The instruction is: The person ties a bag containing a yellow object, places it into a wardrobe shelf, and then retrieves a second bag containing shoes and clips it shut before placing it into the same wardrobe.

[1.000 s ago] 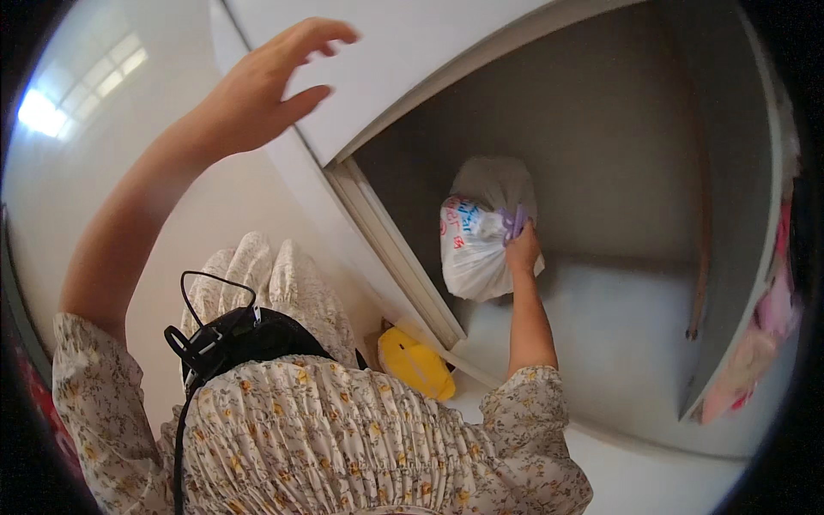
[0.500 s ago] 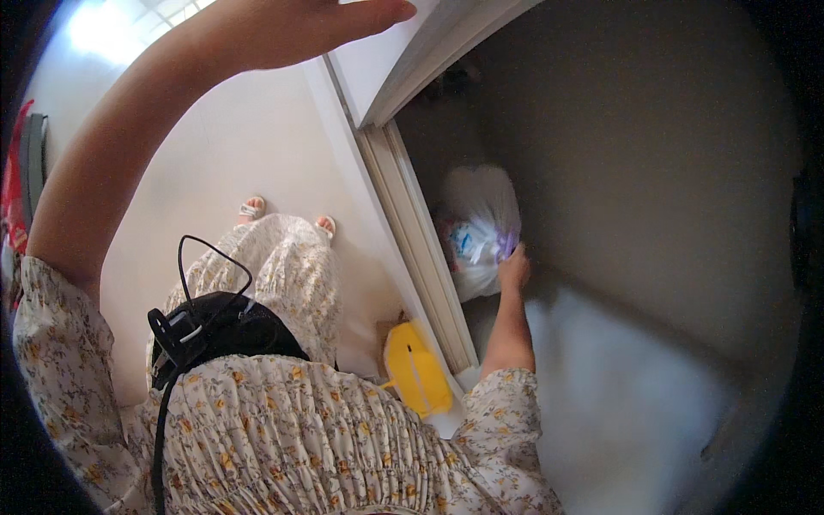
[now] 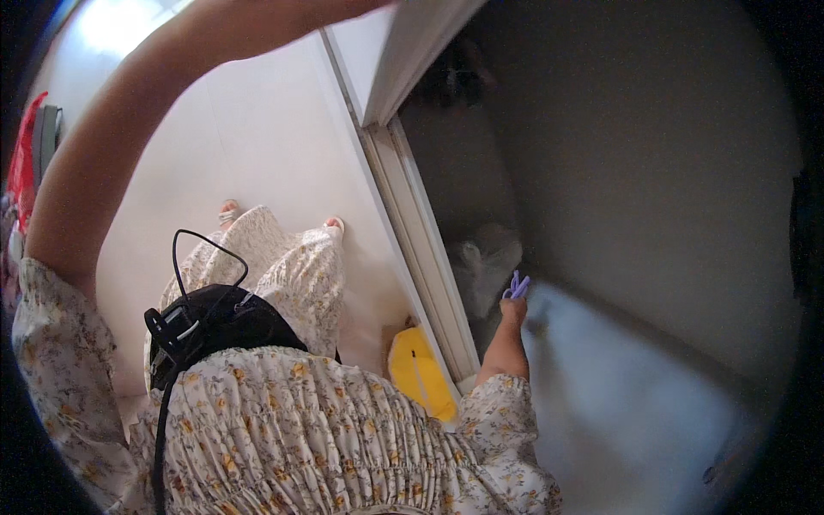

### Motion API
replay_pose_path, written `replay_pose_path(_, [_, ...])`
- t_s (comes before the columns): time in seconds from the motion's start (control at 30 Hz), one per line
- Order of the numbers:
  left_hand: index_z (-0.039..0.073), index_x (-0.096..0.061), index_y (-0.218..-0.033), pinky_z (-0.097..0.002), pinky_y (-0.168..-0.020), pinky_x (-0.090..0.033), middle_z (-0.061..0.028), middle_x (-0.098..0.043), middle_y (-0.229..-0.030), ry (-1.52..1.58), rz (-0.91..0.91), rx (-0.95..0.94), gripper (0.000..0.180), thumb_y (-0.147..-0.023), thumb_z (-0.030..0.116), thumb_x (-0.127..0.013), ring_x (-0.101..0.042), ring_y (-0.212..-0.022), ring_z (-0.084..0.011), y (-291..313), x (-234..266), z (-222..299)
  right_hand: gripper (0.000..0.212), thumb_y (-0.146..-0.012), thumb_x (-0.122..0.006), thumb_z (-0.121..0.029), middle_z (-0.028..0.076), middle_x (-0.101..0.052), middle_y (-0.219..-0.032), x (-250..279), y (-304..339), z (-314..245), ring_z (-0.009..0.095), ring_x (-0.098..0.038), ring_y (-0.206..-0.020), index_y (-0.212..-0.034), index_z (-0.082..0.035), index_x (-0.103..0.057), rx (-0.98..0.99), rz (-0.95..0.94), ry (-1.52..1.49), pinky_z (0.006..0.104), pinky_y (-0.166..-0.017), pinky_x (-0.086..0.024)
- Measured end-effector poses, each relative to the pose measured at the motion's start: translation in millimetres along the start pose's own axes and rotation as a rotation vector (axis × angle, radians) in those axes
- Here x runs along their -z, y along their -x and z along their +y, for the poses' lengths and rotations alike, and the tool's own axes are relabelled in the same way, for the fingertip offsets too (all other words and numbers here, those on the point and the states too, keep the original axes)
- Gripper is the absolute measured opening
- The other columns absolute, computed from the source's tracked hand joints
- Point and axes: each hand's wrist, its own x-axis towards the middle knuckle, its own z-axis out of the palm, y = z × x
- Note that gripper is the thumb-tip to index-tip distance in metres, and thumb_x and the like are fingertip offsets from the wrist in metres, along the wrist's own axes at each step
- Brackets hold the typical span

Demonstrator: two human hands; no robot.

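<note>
Purple looped item | right hand pinches its lower end, likely for control | pale bag at 11 o'clock | left hand unseen, grip unknown

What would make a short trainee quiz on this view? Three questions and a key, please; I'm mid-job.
1. Multiple choice: what colour is the small item in the grip of the right hand?
A) yellow
B) purple
C) red

2. True or false: the left forearm runs up to the picture's top edge.

3. Short answer: on which side of the pale track does the yellow object lie, the picture's left or right?

Key: 1. B, purple. 2. True. 3. Left.
</note>
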Motion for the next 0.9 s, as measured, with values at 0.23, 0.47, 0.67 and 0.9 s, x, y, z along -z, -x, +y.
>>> replay_pose_path(0.23, [0.006, -0.045, -0.108, -0.0363, -0.091, -0.038, -0.0101, -0.045, -0.114, 0.014, -0.178, 0.139, 0.042, -0.07, -0.001, -0.061, -0.044, -0.109, -0.0255, 16.6, -8.2, 22.5, 0.039, -0.06, -0.073, -0.012, 0.01, -0.06, -0.078, 25.6, 30.9, -58.6, 0.019, -0.059, -0.064, -0.093, -0.002, -0.055, 0.259, 0.178, -0.482, 0.0299, -0.048, -0.043])
replay_pose_path(0.47, [0.003, -0.054, -0.09, -0.0283, -0.066, -0.045, -0.0065, -0.056, -0.083, 0.232, -0.367, 0.855, 0.014, -0.077, 0.0, -0.054, -0.055, -0.077, -0.0155, 200.8, 45.3, 39.7, 0.062, -0.063, -0.075, -0.016, 0.002, -0.049, -0.075, 69.7, 183.8, -187.4, 0.014, -0.047, -0.062, -0.112, -0.003, -0.04, 0.415, -0.159, -1.107, 0.0284, -0.062, -0.044])
replay_pose_path(0.67, [0.005, -0.033, -0.123, -0.0323, -0.072, -0.05, -0.0136, -0.056, -0.101, 0.657, -0.466, 0.883, 0.049, -0.081, 0.011, -0.057, -0.059, -0.082, -0.0203, 188.7, 24.7, 73.8, 0.059, -0.064, -0.075, -0.015, 0.012, -0.057, -0.099, 153.5, 330.1, -271.1, 0.02, -0.056, -0.088, -0.112, -0.004, -0.042, 0.817, -0.15, -1.028, 0.0315, -0.074, -0.045])
replay_pose_path(0.9, [0.005, -0.045, -0.114, -0.0288, -0.071, -0.05, -0.0086, -0.058, -0.098, 0.511, -0.375, 0.435, 0.052, -0.069, 0.003, -0.069, -0.058, -0.086, -0.0171, 184.4, -6.2, 78.7, 0.067, -0.062, -0.075, -0.012, 0.012, -0.051, -0.107, 167.3, 393.0, -312.4, 0.023, -0.055, -0.095, -0.119, -0.007, -0.039, 1.221, -0.287, -0.849, 0.0341, -0.081, -0.045])
